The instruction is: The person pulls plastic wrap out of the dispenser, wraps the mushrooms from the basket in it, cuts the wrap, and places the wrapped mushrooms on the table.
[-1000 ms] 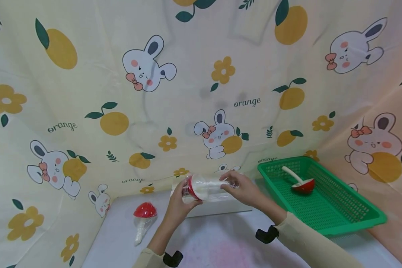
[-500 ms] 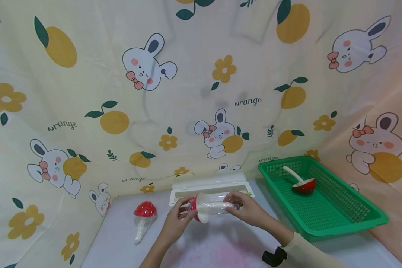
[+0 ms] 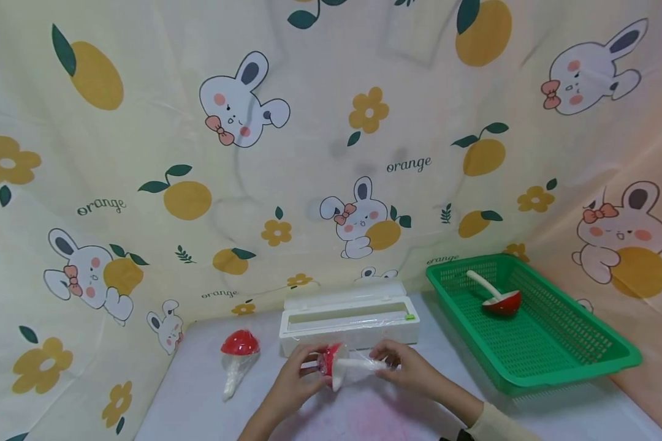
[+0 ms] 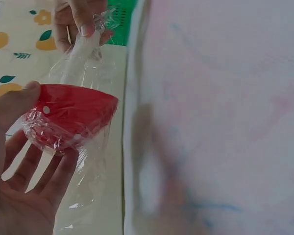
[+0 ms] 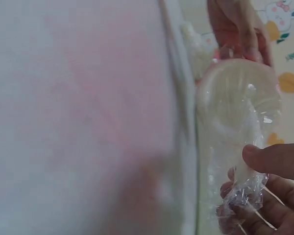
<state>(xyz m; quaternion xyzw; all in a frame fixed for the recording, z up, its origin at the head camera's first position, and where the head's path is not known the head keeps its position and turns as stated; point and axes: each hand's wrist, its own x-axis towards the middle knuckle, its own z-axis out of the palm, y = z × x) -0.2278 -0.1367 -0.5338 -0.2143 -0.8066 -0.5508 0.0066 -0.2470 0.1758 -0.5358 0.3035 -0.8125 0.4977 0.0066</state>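
A mushroom-shaped ladle (image 3: 357, 364), red outside with a white handle, lies crosswise between my hands in front of a white cling film dispenser (image 3: 350, 338). Clear cling film (image 4: 90, 156) covers its bowl and hangs loose below in the left wrist view. My left hand (image 3: 288, 387) grips the red bowl (image 4: 73, 115) between thumb and fingers. At the handle end, my right hand (image 3: 416, 375) pinches handle and bunched film (image 5: 247, 193) together. The dispenser's lid (image 3: 344, 294) is raised, with a green slider (image 3: 410, 317) at its right end.
A second red ladle (image 3: 239, 352), wrapped in film, lies on the white table (image 3: 198, 380) to the left. To the right stands a green plastic basket (image 3: 557, 380) holding an unwrapped red-and-white ladle (image 3: 501, 302). A patterned cloth (image 3: 309, 122) hangs behind.
Both hands have brought the ladle down and toward me, uncovering the dispenser behind. The film around the handle is now more gathered, and the bowl has turned slightly.
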